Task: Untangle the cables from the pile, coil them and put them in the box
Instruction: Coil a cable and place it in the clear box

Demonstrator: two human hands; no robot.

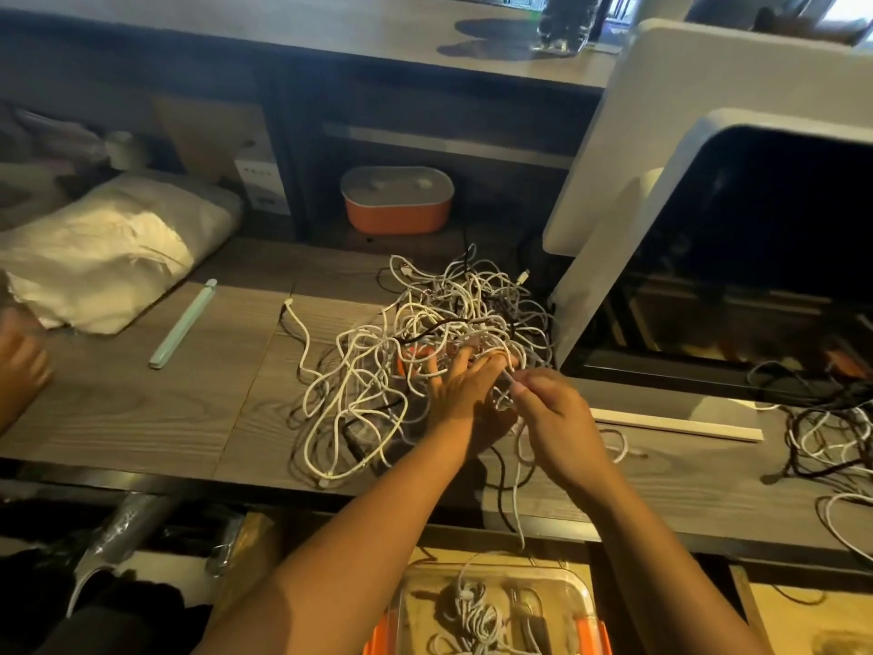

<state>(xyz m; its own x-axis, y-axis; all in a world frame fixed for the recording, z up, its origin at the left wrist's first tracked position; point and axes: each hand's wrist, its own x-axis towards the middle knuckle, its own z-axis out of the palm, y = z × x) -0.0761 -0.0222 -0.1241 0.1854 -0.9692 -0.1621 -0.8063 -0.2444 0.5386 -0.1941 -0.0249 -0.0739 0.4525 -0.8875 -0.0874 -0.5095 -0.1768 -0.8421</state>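
Note:
A tangled pile of cables [378,352], mostly white with a few black, lies on the dark wooden table [141,408]. My left hand [460,390] rests on the pile's near right side, fingers spread into the strands. My right hand [552,413] pinches a white cable [518,484] just beside it; that cable hangs down over the table edge. Below the edge sits a clear box [581,593] with orange latches, holding coiled white cables.
A big white monitor [661,191] stands right of the pile, with more loose cables [822,442] beyond. An orange lidded container [397,215] sits at the back, a mint green stick [184,323] and a bagged white bundle [104,252] at left. Another person's hand [19,361] shows at far left.

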